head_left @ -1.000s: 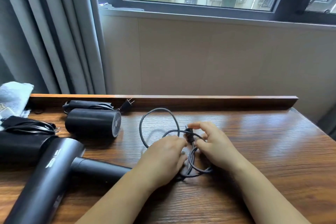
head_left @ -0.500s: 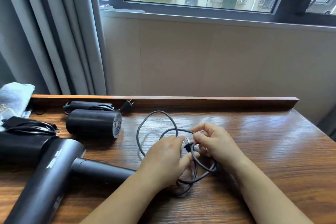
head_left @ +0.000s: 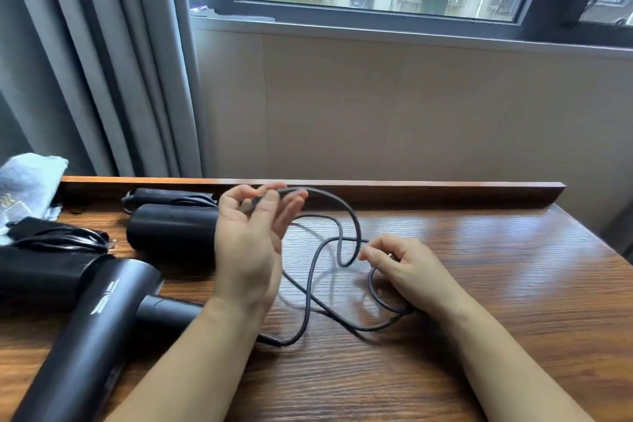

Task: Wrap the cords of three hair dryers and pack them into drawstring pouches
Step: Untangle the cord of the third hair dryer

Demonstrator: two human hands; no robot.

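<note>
Nearby, 2 wrapped dryers [head_left: 173,228] beside curtain [head_left: 102,62].

Glossy grained wood table [head_left: 513,284]; matt black plastic hair dryer [head_left: 85,336].

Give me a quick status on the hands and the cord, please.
Left hand raised, pinching cord. Right hand pinching the plug end. Cord loose in crossed loops on table. Nothing blocking.

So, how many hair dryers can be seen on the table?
3: the near one at front left, one behind the left hand, one at the left edge. No more are visible.
</note>
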